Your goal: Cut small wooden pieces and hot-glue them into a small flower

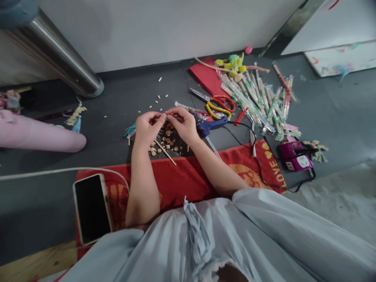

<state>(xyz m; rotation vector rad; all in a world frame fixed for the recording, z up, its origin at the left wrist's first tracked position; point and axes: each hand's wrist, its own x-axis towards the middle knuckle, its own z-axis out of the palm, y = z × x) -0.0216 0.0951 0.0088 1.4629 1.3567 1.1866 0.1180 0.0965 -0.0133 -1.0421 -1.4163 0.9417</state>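
Observation:
My left hand (149, 127) and my right hand (185, 124) meet over the dark table, thumbs and fingertips pinched together. Whatever sits between the fingertips is too small to make out. Below them lie several small tan pieces (168, 140) and a thin wooden stick (165, 152), whose end reaches onto a red towel (176, 184). Just right of my right hand rests a blue glue gun (214, 124) with a black cord. Scissors (219, 106) with red and yellow handles lie beyond it. Teal strands (129, 130) show beside my left hand.
Many plastic-wrapped sticks (255, 96) are heaped at the right, near a purple box (294, 156). A phone (92, 208) lies on the towel's left end. A pink cylinder (44, 131) and a metal cylinder (69, 51) occupy the left. White bits (159, 96) are scattered ahead.

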